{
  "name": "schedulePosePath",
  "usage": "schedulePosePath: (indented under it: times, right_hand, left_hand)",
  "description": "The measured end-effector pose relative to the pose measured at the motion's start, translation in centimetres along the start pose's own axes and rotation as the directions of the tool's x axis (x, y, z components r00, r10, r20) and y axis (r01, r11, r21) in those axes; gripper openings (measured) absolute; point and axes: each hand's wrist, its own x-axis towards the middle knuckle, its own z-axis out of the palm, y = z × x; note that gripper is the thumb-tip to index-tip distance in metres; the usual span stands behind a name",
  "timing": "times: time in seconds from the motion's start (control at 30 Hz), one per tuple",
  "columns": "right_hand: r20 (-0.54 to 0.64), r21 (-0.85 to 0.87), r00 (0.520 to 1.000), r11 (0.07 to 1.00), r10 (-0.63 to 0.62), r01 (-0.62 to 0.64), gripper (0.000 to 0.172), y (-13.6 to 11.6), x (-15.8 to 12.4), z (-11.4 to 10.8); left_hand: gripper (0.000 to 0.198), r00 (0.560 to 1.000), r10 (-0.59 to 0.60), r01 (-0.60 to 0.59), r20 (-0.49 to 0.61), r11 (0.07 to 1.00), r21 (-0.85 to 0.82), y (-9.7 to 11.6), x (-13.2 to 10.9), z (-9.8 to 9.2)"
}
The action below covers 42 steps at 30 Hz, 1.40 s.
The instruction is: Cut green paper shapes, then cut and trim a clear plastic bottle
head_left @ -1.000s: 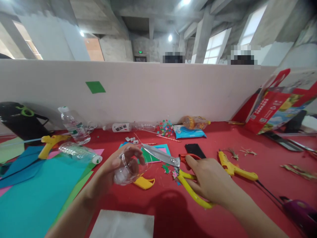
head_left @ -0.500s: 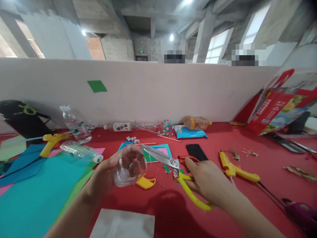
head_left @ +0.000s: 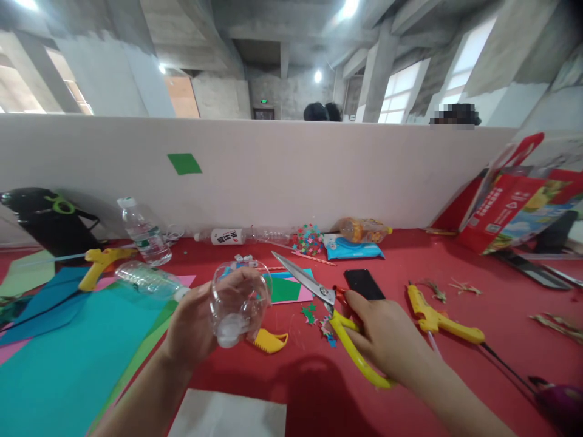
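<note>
My left hand is wrapped round a clear plastic bottle piece, its round open rim facing up and its white cap end low. In my right hand are the scissors, with red and yellow handles; their silver blades point up and left, close to the rim of the bottle piece but apart from it. The blades look closed. Below them a yellow toothed piece lies on the red table, and small coloured stars are scattered beside it.
Teal paper, a clear bottle and a yellow glue gun lie at left. A black phone and another glue gun are at right. A white partition stands behind, with people's heads above it.
The bottle piece has turned, so its rim now faces up more and its cap end shows. The scissor blades have moved away from it to the right. The view has shifted slightly.
</note>
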Motion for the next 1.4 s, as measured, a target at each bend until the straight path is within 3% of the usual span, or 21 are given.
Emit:
schedulePosePath:
  times: [0.27,0.6,0.77,0.83,0.97,1.17,1.4]
  right_hand:
    - [-0.002,-0.070,0.996,0.993,0.094,-0.094,0.023,0.6,0.4,0.2]
    - [-0.064,-0.037,0.996,0.997,0.066,-0.068,0.021,1.3,0.4,1.0]
    - [-0.074,-0.021,0.991,0.993,0.114,-0.116,0.024,1.1,0.9,0.4]
    - [-0.050,-0.011,0.983,0.984,0.177,-0.177,0.023,1.1,1.1,-0.1]
    - [0.047,0.021,0.953,0.953,0.300,-0.302,0.009,1.8,1.7,-0.4]
    - [0.096,0.112,0.956,0.951,0.278,-0.288,0.007,4.8,2.7,2.6]
    - [0.069,0.256,0.957,0.922,0.283,-0.291,0.035,5.2,2.7,6.4]
  left_hand:
    - [0.050,0.981,0.052,-0.059,-0.188,0.998,-0.031,-0.9,0.4,-0.1]
    - [0.038,0.921,0.086,-0.062,-0.379,0.995,0.077,-1.5,0.9,-0.4]
    - [0.041,0.851,0.136,-0.076,-0.508,0.988,0.137,-0.5,1.4,0.7]
    - [0.044,0.835,0.136,-0.048,-0.532,0.983,0.176,-0.2,1.4,0.8]
    - [0.048,0.853,-0.003,0.130,-0.521,0.970,0.207,-0.6,1.5,0.4]
    - [0.055,0.836,-0.014,0.189,-0.549,0.946,0.264,-1.9,1.9,0.3]
    - [0.049,0.846,-0.063,0.243,-0.530,0.929,0.277,-2.7,2.2,0.4]
